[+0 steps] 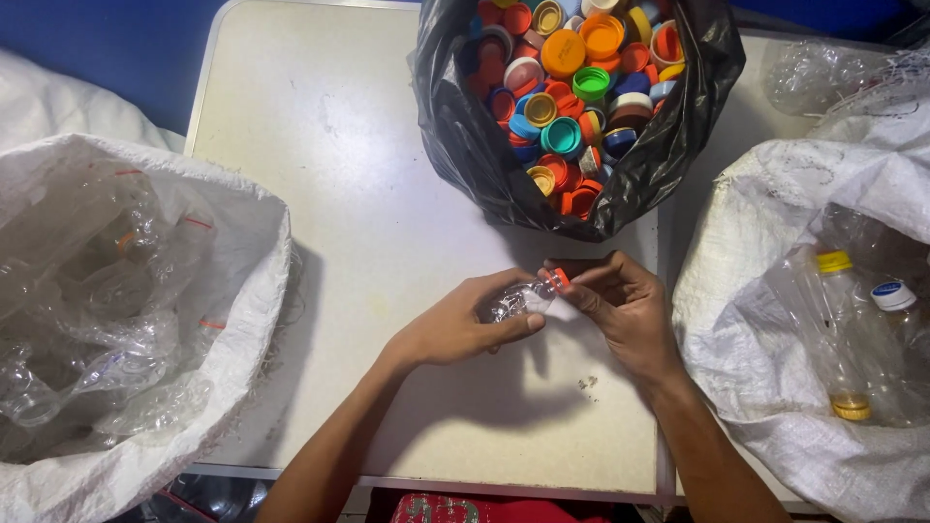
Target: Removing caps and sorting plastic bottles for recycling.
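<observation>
Nearest to us, our left hand [463, 324] is closed around a small crushed bottle of clear plastic [515, 301], the fingers wrapped over its body and the thumb pressed along its lower side. Our right hand [620, 302] is also closed, with its fingertips pinching the orange plastic cap [557, 279] at the neck of the bottle. The bottle lies across between the two hands, just above the pale table top [329, 194], with the cap end toward the right hand. Most of the bottle is covered by the left fingers, so we cannot make out its full shape.

To the left of the bottle stands a white woven sack [145, 320] filled with clear crushed bottles; it is cut off by the frame edge. To the right of the bottle stands a second white woven sack [775, 339], also cut off, holding clear bottles with yellow and white caps.

Beyond the bottle, at the far side of the table, a black plastic bag [572, 107] stands open, full of loose caps in orange, red, blue, green and yellow. Its top is out of the picture.
</observation>
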